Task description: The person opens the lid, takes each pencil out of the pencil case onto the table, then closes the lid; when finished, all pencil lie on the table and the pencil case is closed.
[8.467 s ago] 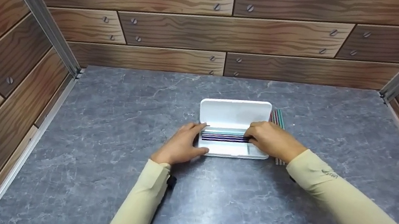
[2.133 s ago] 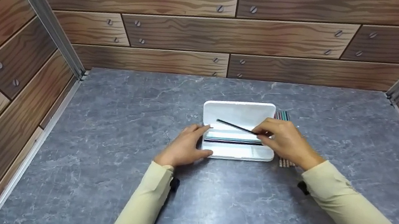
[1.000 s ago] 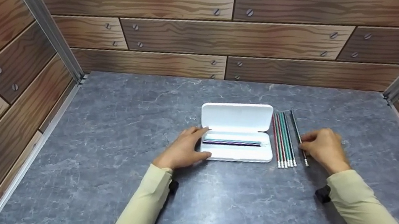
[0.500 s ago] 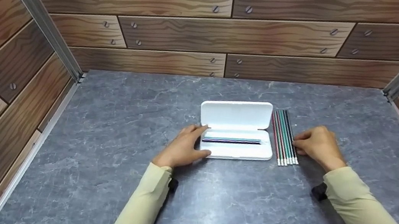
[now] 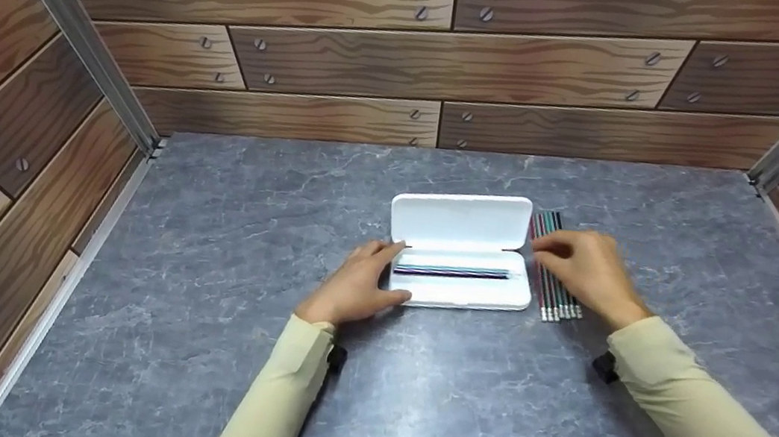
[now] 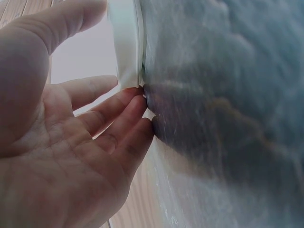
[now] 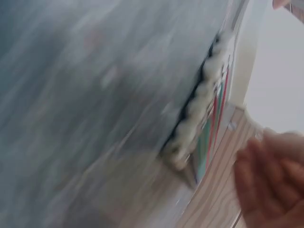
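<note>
So the whole thing sits on a grey marble-look tabletop [image 5: 455,408], boxed in by walls [image 5: 349,70] printed like wood planks with screw heads, plus metal rails in the corners. Dead centre there's a white pencil case [image 5: 460,254], lid flipped open and standing up toward 12 o'clock. It's a plain glossy rectangle with rounded corners. In its tray lie a few pencils [image 5: 450,272], running 9-to-3, teal and dark ones as far as I can tell. Just beside the case at 3 o'clock there's a row of pencils [image 5: 558,308] on the table, packed side by side, white eraser ends toward 6. The left hand [image 5: 358,286] rests against the case's 9 o'clock end, fingers relaxed, thumb touching the edge. The right hand [image 5: 589,271] hovers over the loose row, fingers loosely curled; can't tell if it's holding anything.
</note>
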`<state>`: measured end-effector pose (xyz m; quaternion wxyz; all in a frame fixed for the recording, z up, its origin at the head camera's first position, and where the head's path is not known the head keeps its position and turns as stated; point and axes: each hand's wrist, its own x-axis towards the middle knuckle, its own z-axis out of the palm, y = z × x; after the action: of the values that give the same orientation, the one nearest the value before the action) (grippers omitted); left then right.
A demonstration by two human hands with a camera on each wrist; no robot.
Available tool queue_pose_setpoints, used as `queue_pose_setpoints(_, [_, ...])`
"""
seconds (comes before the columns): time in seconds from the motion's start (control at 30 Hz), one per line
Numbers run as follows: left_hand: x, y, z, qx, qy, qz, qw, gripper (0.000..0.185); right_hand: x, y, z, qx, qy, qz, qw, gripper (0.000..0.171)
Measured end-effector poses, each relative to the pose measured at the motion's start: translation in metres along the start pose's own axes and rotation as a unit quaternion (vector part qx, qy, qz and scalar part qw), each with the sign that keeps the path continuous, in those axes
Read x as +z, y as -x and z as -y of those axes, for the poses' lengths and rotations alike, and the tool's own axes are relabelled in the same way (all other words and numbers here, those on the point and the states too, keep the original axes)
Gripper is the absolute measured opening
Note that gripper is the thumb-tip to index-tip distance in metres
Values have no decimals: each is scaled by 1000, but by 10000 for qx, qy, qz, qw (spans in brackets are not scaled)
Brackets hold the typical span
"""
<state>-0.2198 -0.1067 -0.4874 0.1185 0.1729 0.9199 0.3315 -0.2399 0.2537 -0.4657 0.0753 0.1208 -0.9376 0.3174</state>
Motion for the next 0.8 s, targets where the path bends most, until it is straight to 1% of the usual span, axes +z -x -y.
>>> queue_pose_setpoints(0.13, [1, 0, 1, 7, 50, -7, 10000, 83, 18, -8, 14, -764, -199, 616, 9950, 15])
queue_pose_setpoints(0.2, [3, 1, 2, 12, 76, -22, 10000, 83, 26, -11, 18, -970, -194, 860, 9914, 15])
queue_pose_setpoints(0.27, [4, 1, 2, 26, 101, -20, 9999, 83, 33, -13, 21, -1107, -83, 1006, 9887, 15])
queue_pose_setpoints(0.37, [5, 1, 3, 59, 127, 8, 9999, 83, 39, -15, 23, -1238, 145, 1135, 9857, 15])
queue_pose_setpoints(0.5, [2, 1, 1, 46, 116, 5, 9999, 83, 40, -18, 27, -1373, 369, 1205, 9825, 17])
queue_pose_setpoints(0.7, [-1, -2, 1, 21, 48, 0, 10000, 84, 41, -22, 31, -1581, 469, 1199, 9790, 18])
queue_pose_setpoints(0.8, [0, -2, 2, 4, 48, 15, 10000, 84, 42, -22, 32, -1593, 464, 1240, 9783, 16])
